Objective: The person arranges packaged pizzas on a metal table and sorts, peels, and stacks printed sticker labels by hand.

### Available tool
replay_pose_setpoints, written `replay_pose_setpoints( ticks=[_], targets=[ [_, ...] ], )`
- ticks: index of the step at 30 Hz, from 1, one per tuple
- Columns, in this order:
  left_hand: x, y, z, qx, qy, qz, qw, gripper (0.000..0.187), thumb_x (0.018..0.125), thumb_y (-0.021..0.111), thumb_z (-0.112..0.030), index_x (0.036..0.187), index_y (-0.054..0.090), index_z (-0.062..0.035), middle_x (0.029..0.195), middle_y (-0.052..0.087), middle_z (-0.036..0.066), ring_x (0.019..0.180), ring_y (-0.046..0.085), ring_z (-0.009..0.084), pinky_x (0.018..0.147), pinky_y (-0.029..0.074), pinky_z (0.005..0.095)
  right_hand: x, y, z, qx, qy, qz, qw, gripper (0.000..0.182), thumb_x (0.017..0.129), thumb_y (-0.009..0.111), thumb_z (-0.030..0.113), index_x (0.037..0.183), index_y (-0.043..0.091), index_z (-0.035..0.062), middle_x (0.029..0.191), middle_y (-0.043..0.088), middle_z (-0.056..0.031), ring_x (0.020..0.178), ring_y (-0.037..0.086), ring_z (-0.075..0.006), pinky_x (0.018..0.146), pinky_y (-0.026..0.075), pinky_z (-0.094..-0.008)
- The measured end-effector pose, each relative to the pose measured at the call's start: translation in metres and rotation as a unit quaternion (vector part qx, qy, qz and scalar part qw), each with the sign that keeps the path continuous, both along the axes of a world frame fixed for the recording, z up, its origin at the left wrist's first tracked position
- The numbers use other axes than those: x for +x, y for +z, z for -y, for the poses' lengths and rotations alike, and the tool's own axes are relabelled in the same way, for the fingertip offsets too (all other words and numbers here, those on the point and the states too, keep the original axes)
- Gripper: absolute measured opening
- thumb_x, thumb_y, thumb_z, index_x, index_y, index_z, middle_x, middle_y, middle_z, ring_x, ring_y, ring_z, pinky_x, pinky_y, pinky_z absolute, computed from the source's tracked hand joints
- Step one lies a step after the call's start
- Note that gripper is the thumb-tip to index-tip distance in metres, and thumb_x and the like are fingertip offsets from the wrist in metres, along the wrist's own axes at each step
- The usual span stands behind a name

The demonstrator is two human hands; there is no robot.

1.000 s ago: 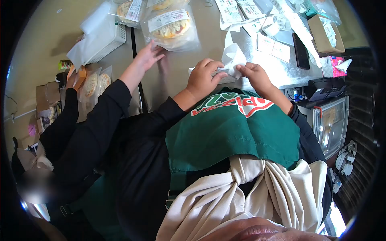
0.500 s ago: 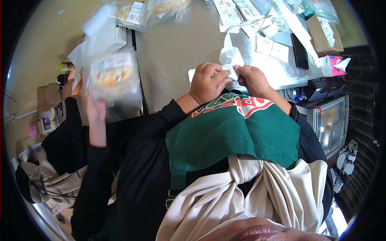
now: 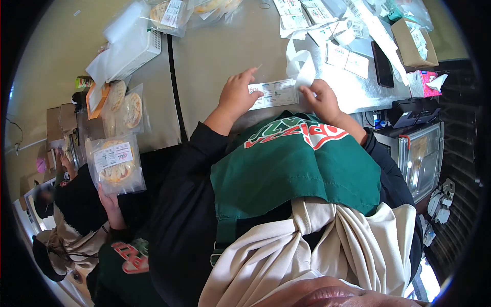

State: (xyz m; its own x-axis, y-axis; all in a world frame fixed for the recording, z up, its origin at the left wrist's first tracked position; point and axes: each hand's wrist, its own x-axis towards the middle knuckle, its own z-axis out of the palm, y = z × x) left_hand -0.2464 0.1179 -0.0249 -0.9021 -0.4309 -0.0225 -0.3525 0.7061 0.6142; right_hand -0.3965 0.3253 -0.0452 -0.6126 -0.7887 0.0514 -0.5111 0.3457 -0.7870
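Observation:
A white printed label strip (image 3: 276, 94) lies flat on the metal table in front of my green apron. Its blank end curls up into a loop of white backing paper (image 3: 306, 69). My left hand (image 3: 236, 94) is at the strip's left end, thumb over the print and index finger stretched upward, apart from the thumb. A thin pale sliver shows by that fingertip. My right hand (image 3: 323, 100) is closed, its thumb and bent fingers at the right end of the strip where the loop begins.
More labels (image 3: 348, 60) and a phone (image 3: 382, 64) lie back right, by a cardboard box (image 3: 417, 43) and tissue box (image 3: 424, 83). At left, a co-worker's hand (image 3: 110, 202) holds a bagged, labelled pizza (image 3: 115, 161); further bagged pizzas (image 3: 133, 110) lie near a white basket (image 3: 140, 60).
My left hand has moved left and opened, uncovering the printed strip. My right hand has shifted slightly right. The co-worker's bagged pizza has come down and nearer, now showing its label.

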Motion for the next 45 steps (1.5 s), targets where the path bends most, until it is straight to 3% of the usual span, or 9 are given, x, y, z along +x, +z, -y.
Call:
replay_pose_setpoints(
  ticks=[1, 7, 11, 12, 15, 21, 26, 33, 45],
  targets=[
    [0.002, -0.002, 0.001, -0.038, -0.039, 0.037, 0.998, 0.071, 0.067, 0.077, -0.019, 0.13, 0.043, -0.013, 0.106, 0.059, 0.011, 0.107, 0.052, 0.0297, 0.09, 0.042, 0.0403, 0.001, 0.0, 0.001, -0.029, 0.065, -0.098, 0.993, 0.019, 0.082, 0.064, 0.018, 0.081, 0.062, -0.001, 0.08, 0.062, -0.016, 0.081, 0.059, -0.0309, 0.072, 0.047, -0.036],
    [0.001, -0.013, -0.005, -0.14, -0.095, 0.093, 0.981, 0.076, 0.064, 0.077, -0.017, 0.131, 0.042, -0.0156, 0.112, 0.057, 0.01, 0.113, 0.048, 0.0294, 0.096, 0.036, 0.043, 0.004, -0.013, 0.006, -0.063, 0.161, -0.148, 0.974, 0.015, 0.08, 0.063, 0.014, 0.078, 0.061, -0.0002, 0.086, 0.062, -0.0168, 0.087, 0.059, -0.0339, 0.079, 0.048, -0.0409],
    [-0.003, -0.024, -0.001, -0.107, -0.049, 0.113, 0.987, 0.07, 0.066, 0.075, -0.013, 0.128, 0.044, -0.0143, 0.104, 0.06, 0.009, 0.107, 0.051, 0.03, 0.095, 0.035, 0.0445, 0.001, -0.024, 0.004, -0.005, 0.174, -0.122, 0.977, 0.017, 0.083, 0.062, 0.016, 0.082, 0.061, -0.0006, 0.088, 0.062, -0.0168, 0.088, 0.058, -0.0356, 0.08, 0.047, -0.0413],
    [-0.006, -0.025, 0.002, -0.071, -0.039, 0.12, 0.989, 0.062, 0.069, 0.071, -0.009, 0.126, 0.047, -0.0116, 0.089, 0.063, 0.008, 0.092, 0.059, 0.0278, 0.088, 0.041, 0.0418, 0.001, -0.024, 0.004, -0.002, 0.17, -0.117, 0.979, 0.017, 0.083, 0.062, 0.017, 0.081, 0.061, -0.0007, 0.088, 0.062, -0.0167, 0.089, 0.058, -0.0355, 0.08, 0.047, -0.041],
    [-0.008, -0.031, 0.01, -0.013, -0.022, 0.09, 0.996, 0.052, 0.072, 0.069, -0.008, 0.121, 0.051, -0.0103, 0.084, 0.065, 0.009, 0.083, 0.061, 0.0299, 0.08, 0.045, 0.0414, 0.001, -0.024, 0.006, -0.029, 0.174, -0.138, 0.975, 0.016, 0.08, 0.063, 0.016, 0.077, 0.061, 0.0002, 0.085, 0.062, -0.0156, 0.088, 0.058, -0.0338, 0.08, 0.047, -0.0402],
    [-0.007, -0.024, 0.013, 0.033, 0.059, 0.004, 0.998, 0.041, 0.077, 0.064, -0.006, 0.117, 0.055, -0.0106, 0.081, 0.065, 0.009, 0.077, 0.061, 0.0289, 0.069, 0.048, 0.0388, -0.003, -0.02, 0.007, -0.002, 0.205, -0.145, 0.968, 0.013, 0.077, 0.064, 0.014, 0.076, 0.062, 0.0014, 0.084, 0.062, -0.0132, 0.088, 0.057, -0.0311, 0.08, 0.046, -0.0387],
    [-0.006, -0.029, 0.037, 0.062, 0.17, -0.004, 0.984, 0.046, 0.081, 0.059, -0.004, 0.125, 0.047, -0.0123, 0.088, 0.065, 0.009, 0.079, 0.062, 0.0279, 0.072, 0.048, 0.0382, -0.004, -0.026, 0.008, -0.049, 0.202, -0.18, 0.961, 0.014, 0.078, 0.064, 0.016, 0.08, 0.062, 0.0018, 0.086, 0.063, -0.011, 0.089, 0.057, -0.0299, 0.082, 0.045, -0.0385],
    [-0.022, -0.031, 0.073, -0.076, 0.11, 0.044, 0.99, 0.048, 0.079, 0.059, -0.003, 0.125, 0.048, -0.0115, 0.093, 0.065, 0.011, 0.086, 0.062, 0.0296, 0.075, 0.048, 0.0407, -0.007, -0.03, 0.01, 0.065, 0.246, -0.157, 0.954, 0.017, 0.08, 0.062, 0.019, 0.086, 0.063, 0.0027, 0.094, 0.063, -0.0095, 0.093, 0.058, -0.0281, 0.085, 0.044, -0.0379],
    [-0.021, -0.029, 0.057, 0.022, 0.038, 0.135, 0.99, 0.064, 0.074, 0.065, -0.004, 0.132, 0.041, -0.0131, 0.091, 0.06, 0.009, 0.083, 0.06, 0.026, 0.075, 0.047, 0.037, -0.01, -0.028, 0.01, 0.078, 0.244, -0.108, 0.961, 0.018, 0.082, 0.06, 0.019, 0.088, 0.063, 0.0026, 0.098, 0.063, -0.0087, 0.096, 0.057, -0.0283, 0.085, 0.046, -0.037]
  ],
)
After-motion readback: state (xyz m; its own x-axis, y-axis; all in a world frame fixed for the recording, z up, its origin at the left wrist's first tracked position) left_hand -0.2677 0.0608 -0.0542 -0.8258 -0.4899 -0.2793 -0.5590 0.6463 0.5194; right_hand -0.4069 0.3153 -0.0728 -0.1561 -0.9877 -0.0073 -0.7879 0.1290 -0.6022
